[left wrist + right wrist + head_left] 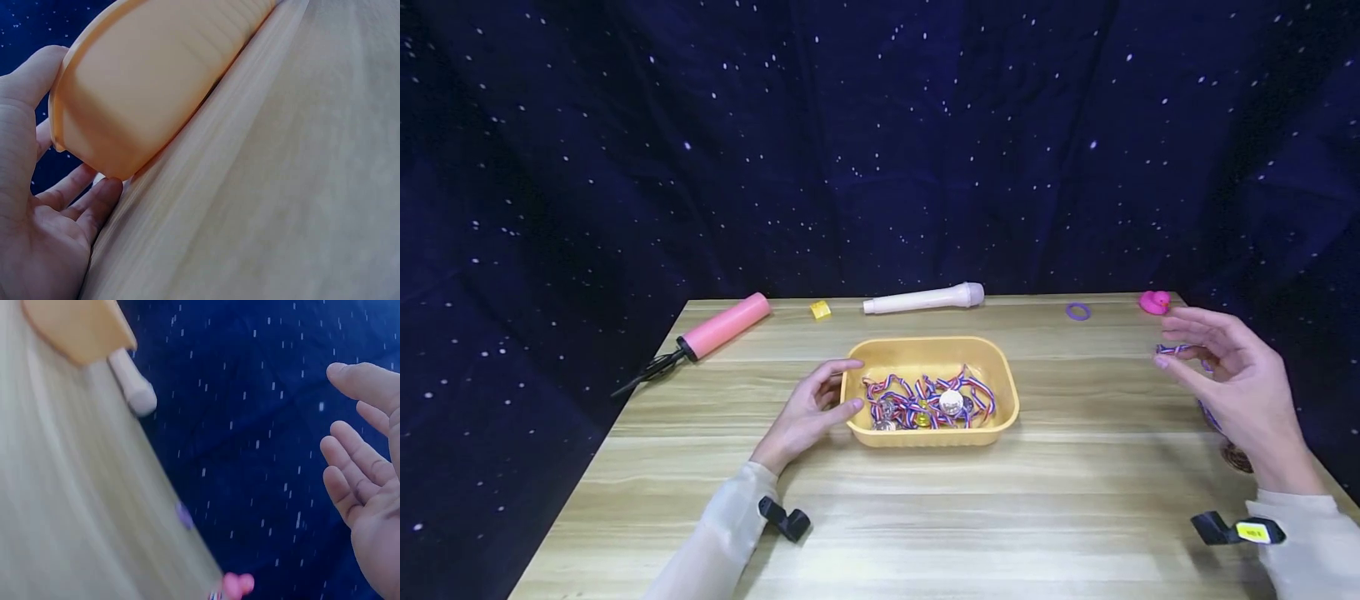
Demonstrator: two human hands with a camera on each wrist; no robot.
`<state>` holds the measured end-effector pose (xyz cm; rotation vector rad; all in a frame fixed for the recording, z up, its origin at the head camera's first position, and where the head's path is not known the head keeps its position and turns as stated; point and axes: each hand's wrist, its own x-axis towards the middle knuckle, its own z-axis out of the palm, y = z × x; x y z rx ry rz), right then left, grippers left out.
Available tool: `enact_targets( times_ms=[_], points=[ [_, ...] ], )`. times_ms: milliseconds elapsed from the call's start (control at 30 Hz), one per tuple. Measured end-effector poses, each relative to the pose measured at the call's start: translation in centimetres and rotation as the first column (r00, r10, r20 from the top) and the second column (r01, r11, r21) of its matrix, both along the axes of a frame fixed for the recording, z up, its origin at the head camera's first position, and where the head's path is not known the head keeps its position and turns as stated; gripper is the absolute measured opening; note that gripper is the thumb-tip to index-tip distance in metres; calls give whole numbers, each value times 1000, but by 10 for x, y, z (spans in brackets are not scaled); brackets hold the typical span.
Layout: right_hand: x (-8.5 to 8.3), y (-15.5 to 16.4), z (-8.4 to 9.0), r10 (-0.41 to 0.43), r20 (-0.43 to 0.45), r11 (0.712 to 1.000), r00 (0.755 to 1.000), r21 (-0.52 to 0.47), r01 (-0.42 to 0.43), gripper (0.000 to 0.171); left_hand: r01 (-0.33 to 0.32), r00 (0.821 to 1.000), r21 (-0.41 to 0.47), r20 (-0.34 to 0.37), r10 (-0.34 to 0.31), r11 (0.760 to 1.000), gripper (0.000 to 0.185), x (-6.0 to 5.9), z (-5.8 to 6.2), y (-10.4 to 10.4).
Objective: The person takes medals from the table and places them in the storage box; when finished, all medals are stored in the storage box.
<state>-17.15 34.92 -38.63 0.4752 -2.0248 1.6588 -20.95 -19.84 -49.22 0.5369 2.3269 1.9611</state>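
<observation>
Currently a ribboned medal (1206,392) is pinched in the right hand (1240,387), well right of the yellow tray (1009,392), steadied on the tabletop (1075,500) by the left hand (805,412) with relaxed fingers; next, carry to tray, likely.

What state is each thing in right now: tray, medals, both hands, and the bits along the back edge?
Yellow tray: upright on table, holding medals.
Medals in tray: piled, ribbons tangled.
Left hand: fingers on tray's left end.
Right hand: raised, pinching a striped ribbon; its medal hangs below.
Pink pump: lying flat.
White microphone: lying flat.
Purple ring: flat.
Pink duck: upright.
</observation>
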Motion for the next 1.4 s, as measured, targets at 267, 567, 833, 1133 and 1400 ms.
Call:
enact_targets(
  times_ms=[267,567,833,1133,1400],
  points=[
    [16,36,-28,-79,38,997,996,14,78,74,7,1000,-1,-2,-7,1000,60,1,3,3],
    [22,74,-56,-136,87,979,987,166,120,84,0,1000,-3,4,0,1000,59,-1,5,1],
    [27,103,-75,-258,221,898,941,414,148,75,12,1000,6,10,-12,1000,60,0,5,1],
    [30,126,-91,-298,348,822,889,568,53,68,14,1000,16,11,-15,1000,61,0,2,0],
    [37,147,-102,-248,392,819,886,574,-25,63,14,1000,15,7,-14,1000,61,1,1,0]
  ],
)
